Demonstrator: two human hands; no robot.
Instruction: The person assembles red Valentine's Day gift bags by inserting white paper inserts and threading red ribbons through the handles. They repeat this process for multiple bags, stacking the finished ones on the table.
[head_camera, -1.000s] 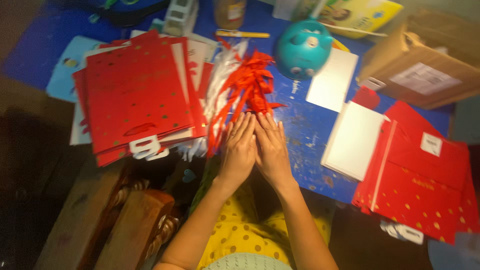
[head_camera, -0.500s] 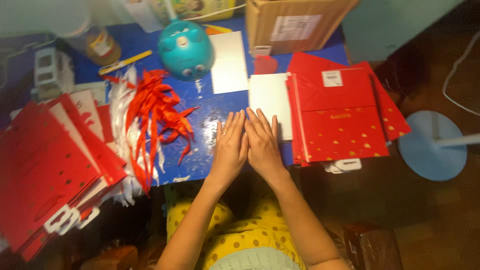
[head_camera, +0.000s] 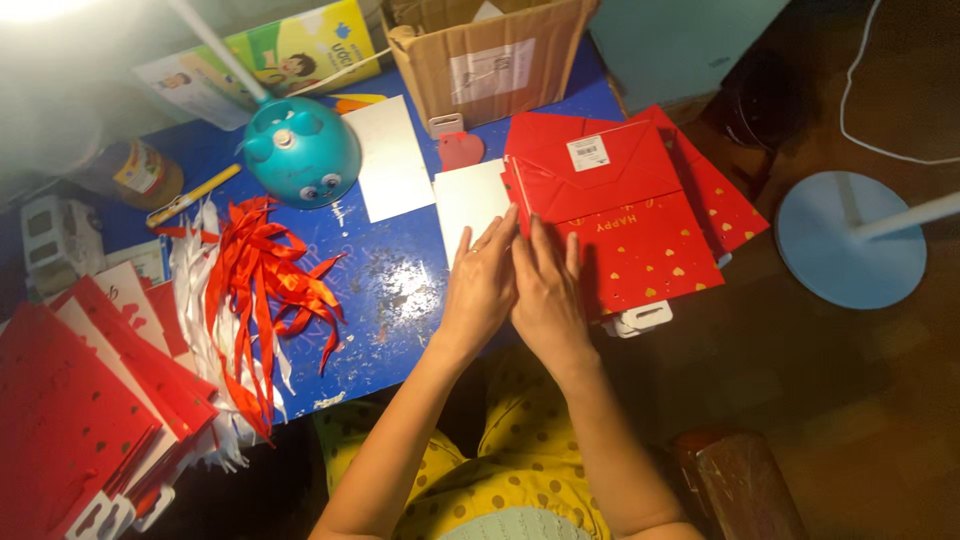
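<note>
Head view is showing both hands lying flat and open, side by side, gripping nothing. The left hand (head_camera: 483, 285) is resting its fingertips on a white card (head_camera: 470, 200), while the right hand (head_camera: 547, 292) is pressing on the near edge of a stack of red paper gift bags (head_camera: 640, 240) scattered with small gold hearts. A white rectangular label (head_camera: 588, 152) is sitting on the top bag, beyond the right hand. Further beyond both hands a brown cardboard box (head_camera: 490, 65) is standing open with a pale label on its side; its contents cannot be made out. Left of the left hand, glossy red ribbons (head_camera: 262, 290) are lying in a loose bundle on the blue table (head_camera: 400, 290), beside a round teal lamp base (head_camera: 302, 152). More red bags (head_camera: 80, 420) are lying far left.
</note>
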